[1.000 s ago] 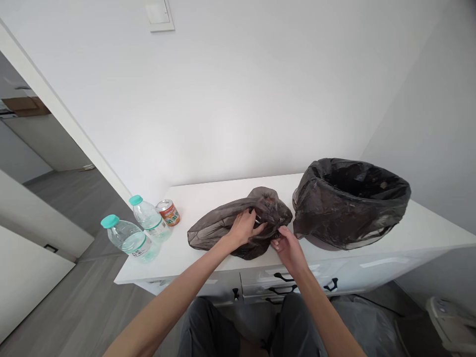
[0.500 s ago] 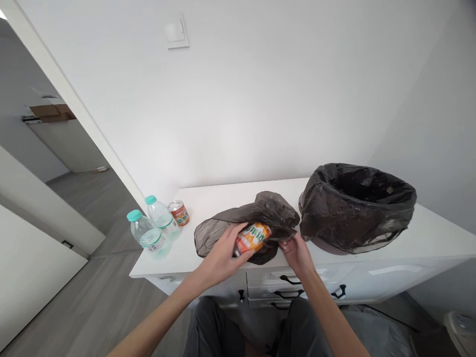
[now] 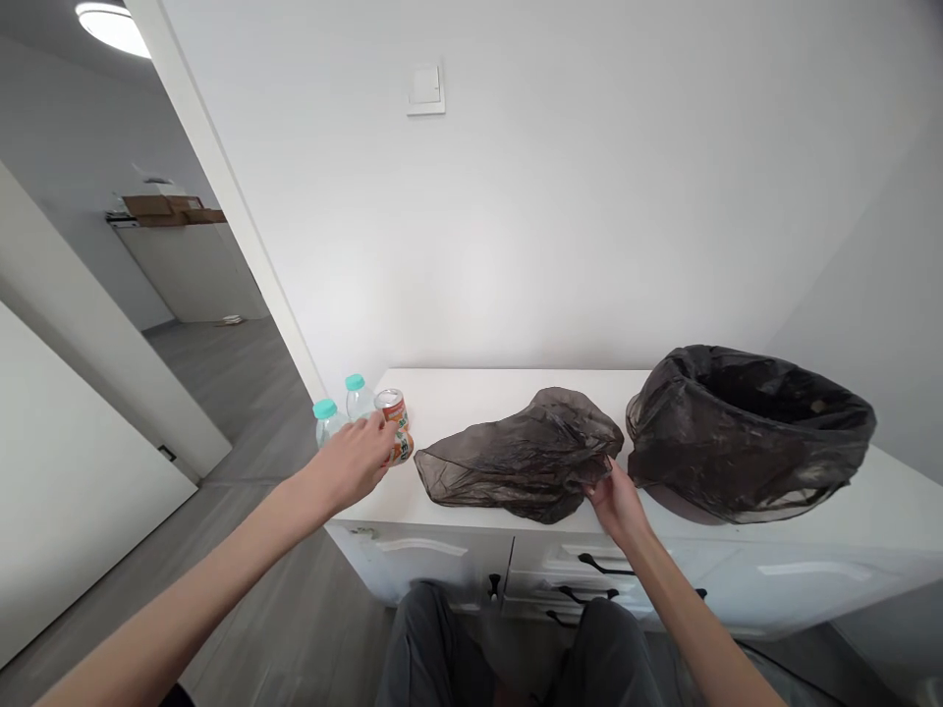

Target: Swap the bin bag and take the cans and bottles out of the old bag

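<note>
My left hand (image 3: 360,458) is at the left end of the white cabinet top, its fingers curled over an orange drink can (image 3: 403,449) that is partly hidden behind them. A second drink can (image 3: 391,404) stands upright just behind. Two clear bottles with teal caps, a nearer bottle (image 3: 328,424) and a farther bottle (image 3: 360,399), stand to the left, their lower parts covered by the hand. A thin black plastic bag (image 3: 516,460) lies crumpled in the middle. My right hand (image 3: 617,503) pinches its right edge.
A bin lined with a black bag (image 3: 737,457) stands on the right of the cabinet top (image 3: 449,385). Below the front edge are drawers with black handles (image 3: 604,564). A plain wall with a switch (image 3: 425,86) rises behind, and a doorway opens at the left.
My left hand has carried the can leftward from above the bag to beside the other can. My right hand still grips the bag, which now lies flatter. The view has shifted slightly.
</note>
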`<action>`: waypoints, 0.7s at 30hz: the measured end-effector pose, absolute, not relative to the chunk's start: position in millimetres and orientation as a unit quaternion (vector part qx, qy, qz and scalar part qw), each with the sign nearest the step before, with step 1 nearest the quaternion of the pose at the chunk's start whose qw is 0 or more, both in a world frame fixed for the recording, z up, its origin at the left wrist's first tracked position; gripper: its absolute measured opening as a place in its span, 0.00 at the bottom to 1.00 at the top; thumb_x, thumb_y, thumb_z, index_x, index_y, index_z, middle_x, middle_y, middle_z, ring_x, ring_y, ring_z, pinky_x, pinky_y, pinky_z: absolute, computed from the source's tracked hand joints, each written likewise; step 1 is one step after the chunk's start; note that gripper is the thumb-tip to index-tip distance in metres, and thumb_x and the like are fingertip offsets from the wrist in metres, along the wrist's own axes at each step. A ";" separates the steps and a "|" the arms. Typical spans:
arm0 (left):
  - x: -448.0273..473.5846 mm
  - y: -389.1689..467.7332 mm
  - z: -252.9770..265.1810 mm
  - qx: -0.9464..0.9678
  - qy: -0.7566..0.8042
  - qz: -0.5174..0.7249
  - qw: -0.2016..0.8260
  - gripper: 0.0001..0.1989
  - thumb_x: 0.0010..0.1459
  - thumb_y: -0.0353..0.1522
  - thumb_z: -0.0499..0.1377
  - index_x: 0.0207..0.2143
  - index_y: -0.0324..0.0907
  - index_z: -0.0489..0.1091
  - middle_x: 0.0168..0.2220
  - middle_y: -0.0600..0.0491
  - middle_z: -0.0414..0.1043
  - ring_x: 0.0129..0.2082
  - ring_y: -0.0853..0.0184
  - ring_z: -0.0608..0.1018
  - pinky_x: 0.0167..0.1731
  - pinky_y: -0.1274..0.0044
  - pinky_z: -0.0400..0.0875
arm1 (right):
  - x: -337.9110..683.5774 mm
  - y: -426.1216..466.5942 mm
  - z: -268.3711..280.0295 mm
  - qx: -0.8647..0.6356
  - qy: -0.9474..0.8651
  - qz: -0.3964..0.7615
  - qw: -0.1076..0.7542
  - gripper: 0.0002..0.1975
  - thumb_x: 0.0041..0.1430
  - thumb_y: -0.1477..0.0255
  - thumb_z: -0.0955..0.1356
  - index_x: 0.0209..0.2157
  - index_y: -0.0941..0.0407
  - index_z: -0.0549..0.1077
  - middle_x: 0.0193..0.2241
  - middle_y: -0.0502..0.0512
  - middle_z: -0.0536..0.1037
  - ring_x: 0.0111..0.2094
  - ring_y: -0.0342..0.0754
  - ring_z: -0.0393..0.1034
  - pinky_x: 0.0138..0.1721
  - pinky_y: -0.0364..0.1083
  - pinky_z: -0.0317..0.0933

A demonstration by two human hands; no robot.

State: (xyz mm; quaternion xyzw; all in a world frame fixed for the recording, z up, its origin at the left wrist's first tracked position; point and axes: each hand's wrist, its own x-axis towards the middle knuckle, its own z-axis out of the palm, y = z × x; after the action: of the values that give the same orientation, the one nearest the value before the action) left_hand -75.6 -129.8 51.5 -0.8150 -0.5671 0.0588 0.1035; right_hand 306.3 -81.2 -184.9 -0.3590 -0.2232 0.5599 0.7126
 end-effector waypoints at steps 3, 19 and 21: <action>-57.3 -91.5 49.2 -0.832 -0.526 0.138 0.106 0.16 0.59 0.22 0.55 0.50 0.38 0.70 0.51 0.38 0.73 0.51 0.51 0.78 0.50 0.64 0.71 | 303.5 -85.7 -177.9 -0.375 -0.233 0.558 0.703 0.14 0.46 0.59 0.79 0.29 0.52 0.77 0.29 0.46 0.78 0.29 0.43 0.68 0.25 0.40 0.60; -43.1 20.0 -7.4 -0.861 -0.481 0.149 0.068 0.23 0.48 0.25 0.64 0.49 0.41 0.73 0.44 0.39 0.78 0.52 0.46 0.75 0.56 0.56 0.61 | 312.2 -172.0 -65.5 -0.495 -0.637 0.513 0.293 0.16 0.59 0.54 0.72 0.29 0.51 0.75 0.21 0.49 0.74 0.25 0.47 0.66 0.29 0.45 0.58; -37.7 19.1 -6.9 -0.876 -0.465 0.108 0.067 0.25 0.50 0.28 0.65 0.53 0.42 0.71 0.50 0.39 0.76 0.58 0.47 0.71 0.61 0.56 0.56 | 319.2 -174.3 -60.8 -0.501 -0.650 0.491 0.293 0.14 0.59 0.54 0.73 0.34 0.50 0.77 0.26 0.51 0.78 0.28 0.50 0.71 0.32 0.46 0.62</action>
State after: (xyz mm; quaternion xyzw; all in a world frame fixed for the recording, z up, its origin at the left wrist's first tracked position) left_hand -37.7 19.1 -6.9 -0.8761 -0.4652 0.1079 0.0667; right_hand 319.2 -174.3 -60.8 -0.5007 -0.6502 0.4908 0.2929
